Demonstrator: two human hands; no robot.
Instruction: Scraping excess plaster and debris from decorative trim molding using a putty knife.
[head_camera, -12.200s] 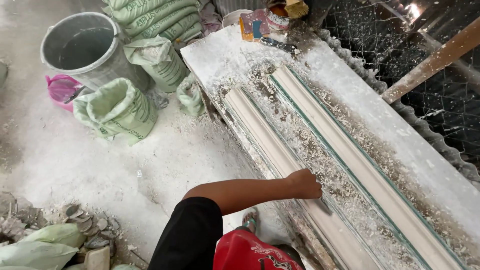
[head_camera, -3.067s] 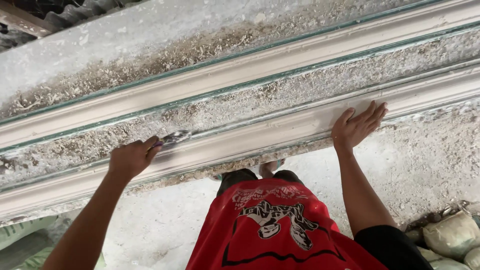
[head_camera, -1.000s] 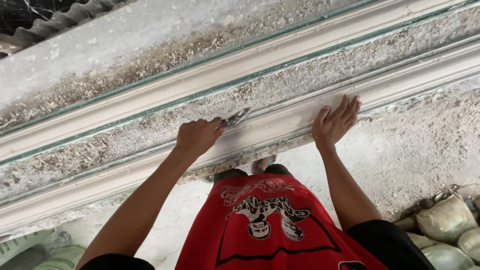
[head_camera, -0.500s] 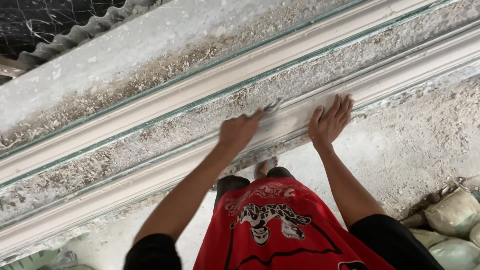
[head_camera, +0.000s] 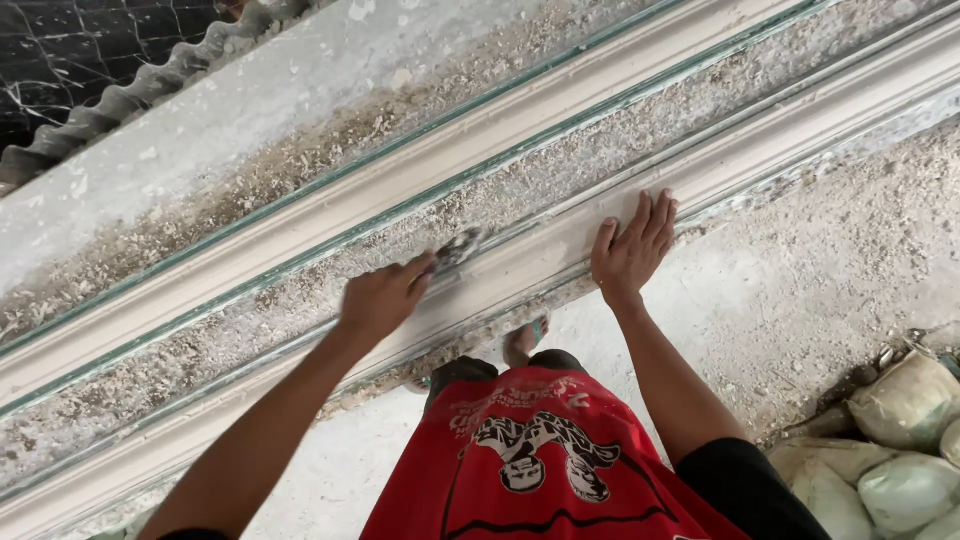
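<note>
Looking down past a red printed shirt (head_camera: 540, 460): both forearms reach out toward 12 o'clock onto the worktop (head_camera: 250, 110).

Left hand (head_camera: 382, 300): grip closed around a small metal scraper (head_camera: 458, 248), blade tip poking out at 1 o'clock and resting on the near plaster moulding (head_camera: 800, 130). Hand is motion-blurred, so exact blade contact is hard to call.

Right hand (head_camera: 632, 252): fingers flat and spread, holding nothing, palm pressed on the same moulding, just to the 3 o'clock side of the scraper.

Near moulding runs as a long white strip from 8 o'clock up to 2 o'clock. Second moulding (head_camera: 420, 185) lies parallel beyond it, green-edged, with a band of plaster crumbs and shavings (head_camera: 560, 175) between them.

Progress, my read: the profile face near both hands looks smooth and clean; the amount of loose shavings suggests plenty of scraping done. Can't tell how much length is left either way, since both ends run out of view.

Floor (head_camera: 800, 290) is dusted white; filled sacks (head_camera: 900, 420) at 4 o'clock. Corrugated sheet edge (head_camera: 160, 85) and dark marbled surface (head_camera: 70, 50) at 10 o'clock, far side.
</note>
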